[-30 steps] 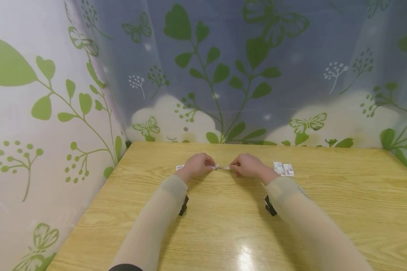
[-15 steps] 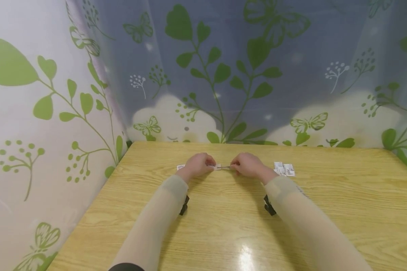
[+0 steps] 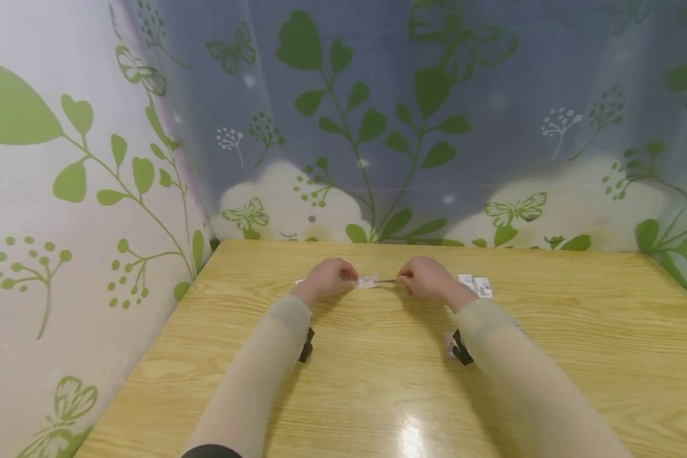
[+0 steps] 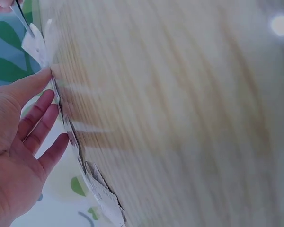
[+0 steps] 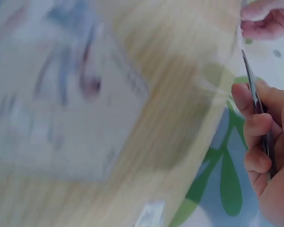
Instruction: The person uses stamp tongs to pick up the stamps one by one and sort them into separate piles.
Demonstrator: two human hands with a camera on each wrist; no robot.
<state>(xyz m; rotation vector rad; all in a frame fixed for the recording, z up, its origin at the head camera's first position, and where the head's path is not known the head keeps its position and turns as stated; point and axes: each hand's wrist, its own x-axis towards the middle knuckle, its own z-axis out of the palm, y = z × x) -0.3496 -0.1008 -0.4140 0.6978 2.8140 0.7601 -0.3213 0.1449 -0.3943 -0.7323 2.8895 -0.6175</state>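
My right hand [image 3: 426, 278] grips a pair of metal tweezers [image 5: 255, 90], which point left toward my other hand. At their tips is a small whitish printed piece of paper, apparently a stamp [image 3: 369, 281]; in the left wrist view this stamp [image 4: 34, 43] stands tilted up off the table. My left hand [image 3: 327, 278] touches the stamp's near end with a fingertip, its other fingers [image 4: 54, 151] extended along the table surface. Beside those fingers lie more stamps [image 4: 104, 196] with toothed edges, seen almost edge-on. Whether the tweezers pinch the stamp is too small to tell.
A group of stamps [image 3: 475, 285] lies right of my right hand on the wooden table [image 3: 366, 381]. Under my right wrist is a pinkish printed piece [image 3: 451, 345], blurred and large in the right wrist view. A patterned curtain [image 3: 343, 127] hangs behind the table.
My right hand has shifted slightly right with the tweezers. The stamp between my hands, narrow at first, now shows more of its face. My left hand has moved slightly left.
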